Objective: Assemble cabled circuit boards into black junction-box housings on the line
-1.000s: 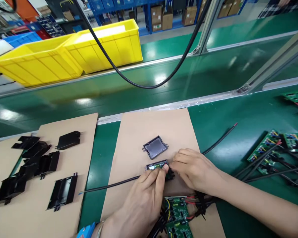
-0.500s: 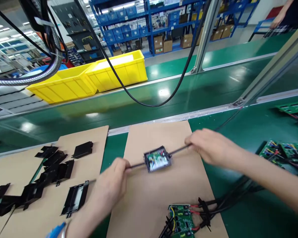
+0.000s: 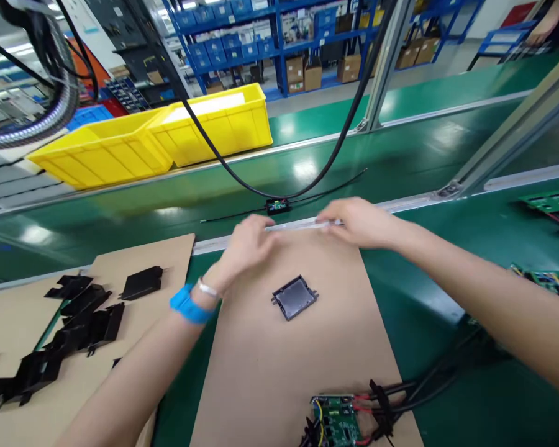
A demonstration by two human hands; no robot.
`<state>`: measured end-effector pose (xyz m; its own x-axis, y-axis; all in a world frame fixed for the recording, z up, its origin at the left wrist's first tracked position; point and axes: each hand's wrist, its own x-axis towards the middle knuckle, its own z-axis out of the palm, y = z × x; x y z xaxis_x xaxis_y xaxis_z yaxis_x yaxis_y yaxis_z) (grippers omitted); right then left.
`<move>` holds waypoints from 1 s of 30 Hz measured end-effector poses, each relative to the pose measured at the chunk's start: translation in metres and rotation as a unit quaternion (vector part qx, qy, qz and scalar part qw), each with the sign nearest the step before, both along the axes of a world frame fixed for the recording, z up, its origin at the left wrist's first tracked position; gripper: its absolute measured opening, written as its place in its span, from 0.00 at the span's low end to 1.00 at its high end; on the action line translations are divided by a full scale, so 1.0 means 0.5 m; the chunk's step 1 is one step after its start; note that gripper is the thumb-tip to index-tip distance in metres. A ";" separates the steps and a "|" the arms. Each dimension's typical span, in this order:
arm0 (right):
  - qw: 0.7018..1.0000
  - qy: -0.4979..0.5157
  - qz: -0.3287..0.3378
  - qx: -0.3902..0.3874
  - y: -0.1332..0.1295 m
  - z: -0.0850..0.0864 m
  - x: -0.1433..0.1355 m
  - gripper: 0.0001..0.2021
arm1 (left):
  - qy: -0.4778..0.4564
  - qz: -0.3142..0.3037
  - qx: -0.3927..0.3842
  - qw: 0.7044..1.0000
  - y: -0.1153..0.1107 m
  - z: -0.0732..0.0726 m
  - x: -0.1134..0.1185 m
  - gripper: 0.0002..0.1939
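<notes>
My left hand (image 3: pixel 251 245) hovers over the far end of the cardboard, fingers apart and holding nothing. To its right, my right hand (image 3: pixel 351 221) is also open, with thumb and fingers spread. Just beyond the hands, a small circuit board unit (image 3: pixel 278 207) with a dark edge lies on the green belt, a thin black cable reaching out from each side. On the cardboard sheet (image 3: pixel 261 372), nearer to me, rests a shallow black case (image 3: pixel 295 297) with a grey inner surface and small tabs at its ends.
Several black cases (image 3: pixel 86 329) sit on cardboard at the left. Green circuit boards (image 3: pixel 338 419) with bundled black cables lie at the front. Yellow bins (image 3: pixel 218 127) stand beyond the belt, and a black cable (image 3: pixel 230 167) hangs in a loop. Another person's hand (image 3: pixel 547 28) shows top right.
Both hands have let go of the cables and moved away from me. The circuit board unit went from above the cardboard to the belt; a black case now shows where it was.
</notes>
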<state>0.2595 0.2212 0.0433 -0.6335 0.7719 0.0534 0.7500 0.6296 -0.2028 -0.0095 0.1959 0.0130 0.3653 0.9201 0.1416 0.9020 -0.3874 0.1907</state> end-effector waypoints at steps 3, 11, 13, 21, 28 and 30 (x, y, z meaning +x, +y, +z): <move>0.974 0.065 0.126 -0.177 -0.182 0.014 0.009 0.12 | -0.052 -0.104 -0.068 0.991 -0.130 -0.018 0.025 0.34; 0.956 0.118 0.098 -0.249 -0.380 -0.047 0.003 0.09 | -0.222 -0.115 -0.115 0.961 -0.317 0.007 0.046 0.30; 0.956 0.162 0.064 -0.234 -0.374 -0.038 -0.002 0.08 | -0.269 -0.103 -0.163 0.944 -0.350 0.034 0.054 0.29; 0.967 0.239 -0.060 -0.072 -0.371 -0.006 -0.073 0.04 | -0.161 0.050 -0.164 0.972 -0.363 0.071 0.095 0.09; 0.993 0.020 0.103 0.054 -0.333 -0.007 -0.123 0.12 | -0.274 0.063 -0.336 0.899 -0.322 0.049 0.056 0.10; 0.990 0.018 0.141 0.021 -0.300 -0.008 -0.109 0.10 | -0.284 0.054 -0.371 0.883 -0.321 0.044 0.032 0.13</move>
<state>0.2052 0.0710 0.0391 -0.8209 0.5610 0.1071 0.5358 0.8214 -0.1956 0.0063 0.0353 0.0348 0.3337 0.8620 -0.3814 0.6030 0.1158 0.7893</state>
